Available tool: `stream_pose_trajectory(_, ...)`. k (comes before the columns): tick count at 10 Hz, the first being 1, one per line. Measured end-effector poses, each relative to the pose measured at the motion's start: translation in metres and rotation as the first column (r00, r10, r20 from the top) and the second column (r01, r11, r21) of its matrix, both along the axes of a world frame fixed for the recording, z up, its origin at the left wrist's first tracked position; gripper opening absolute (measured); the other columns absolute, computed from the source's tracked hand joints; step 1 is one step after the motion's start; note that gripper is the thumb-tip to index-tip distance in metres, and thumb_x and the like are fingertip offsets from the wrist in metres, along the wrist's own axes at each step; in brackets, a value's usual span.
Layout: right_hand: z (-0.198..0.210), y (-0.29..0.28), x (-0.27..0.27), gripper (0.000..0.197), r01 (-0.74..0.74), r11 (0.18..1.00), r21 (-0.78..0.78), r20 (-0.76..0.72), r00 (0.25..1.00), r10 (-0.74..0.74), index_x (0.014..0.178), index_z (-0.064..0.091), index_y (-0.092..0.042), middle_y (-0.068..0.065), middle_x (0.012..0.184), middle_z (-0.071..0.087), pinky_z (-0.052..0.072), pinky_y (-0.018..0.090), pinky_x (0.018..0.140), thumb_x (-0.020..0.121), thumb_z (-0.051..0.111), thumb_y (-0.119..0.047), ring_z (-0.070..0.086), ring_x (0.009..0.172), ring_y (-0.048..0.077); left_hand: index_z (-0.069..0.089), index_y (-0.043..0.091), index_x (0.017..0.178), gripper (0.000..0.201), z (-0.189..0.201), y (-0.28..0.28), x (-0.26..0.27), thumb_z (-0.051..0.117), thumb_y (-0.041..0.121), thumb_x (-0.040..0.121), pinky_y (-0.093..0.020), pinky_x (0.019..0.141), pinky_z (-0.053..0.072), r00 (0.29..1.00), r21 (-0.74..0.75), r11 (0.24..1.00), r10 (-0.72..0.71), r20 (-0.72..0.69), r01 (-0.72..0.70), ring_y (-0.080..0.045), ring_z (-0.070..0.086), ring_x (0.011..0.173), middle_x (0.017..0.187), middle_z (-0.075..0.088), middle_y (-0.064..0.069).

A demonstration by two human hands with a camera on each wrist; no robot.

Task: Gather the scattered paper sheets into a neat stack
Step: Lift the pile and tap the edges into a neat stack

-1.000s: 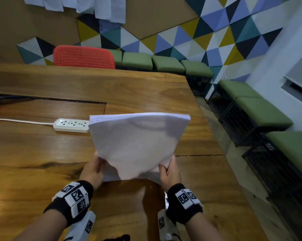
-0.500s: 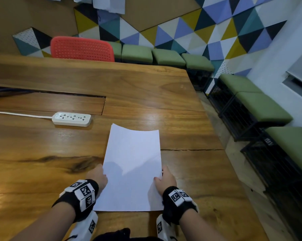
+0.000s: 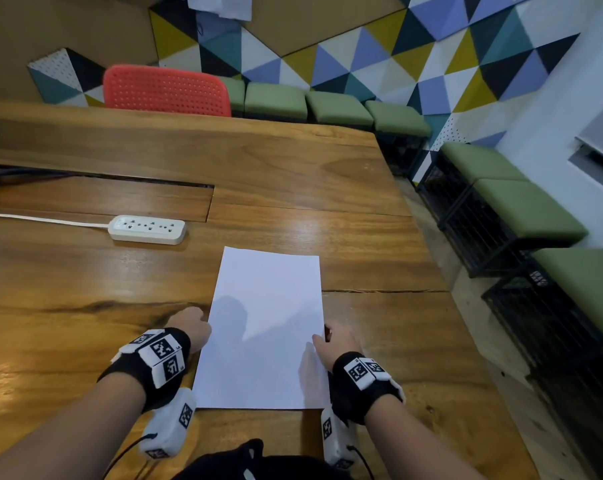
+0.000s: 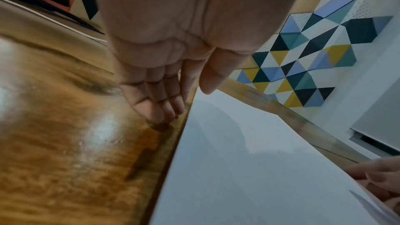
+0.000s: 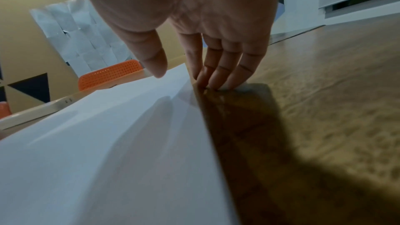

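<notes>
A white paper stack (image 3: 265, 327) lies flat on the wooden table (image 3: 85, 341) in front of me, its long sides running away from me. My left hand (image 3: 189, 323) stands against the stack's left edge, fingers (image 4: 160, 107) straight and tips on the wood beside the paper stack (image 4: 249, 168). My right hand (image 3: 331, 341) stands at the right edge, fingers (image 5: 218, 74) straight with tips on the table beside the paper stack (image 5: 108, 151) and the thumb over its top. Neither hand grips the sheets.
A white power strip (image 3: 147, 229) with its cord lies to the left beyond the stack. A red chair (image 3: 166, 91) stands at the far side. Green stools (image 3: 522, 209) line the wall on the right, past the table's right edge. Paper sheets (image 5: 73, 30) hang on the far wall.
One second ago both hands held the stack upright above the table. It came down flat, and the hands now stand along its left and right edges.
</notes>
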State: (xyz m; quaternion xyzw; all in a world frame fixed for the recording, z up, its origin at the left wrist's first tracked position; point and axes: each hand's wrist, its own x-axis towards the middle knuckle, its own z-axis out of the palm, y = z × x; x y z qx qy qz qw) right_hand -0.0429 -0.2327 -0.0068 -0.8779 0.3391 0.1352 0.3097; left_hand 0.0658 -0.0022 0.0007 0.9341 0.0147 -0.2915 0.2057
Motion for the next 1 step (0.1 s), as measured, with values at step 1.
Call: stream_pose_trajectory(1,0.0,-0.0067,-0.0003,0.027,-0.021,0.999,0.028,0.022,1.0,0.02,0.104,0.057,-0.013,0.008,0.108,0.058,0.043,0.027,0.071,0.084,0.051,-0.031,0.053,0.087,0.022,0.039,0.006,0.14,0.048,0.0085,-0.0022,-0.0014,0.042,0.023,0.095,-0.033,0.104,0.036,0.997,-0.102,0.994,0.049,0.052,-0.043,-0.03,0.042,0.131,0.145,0.043,-0.014)
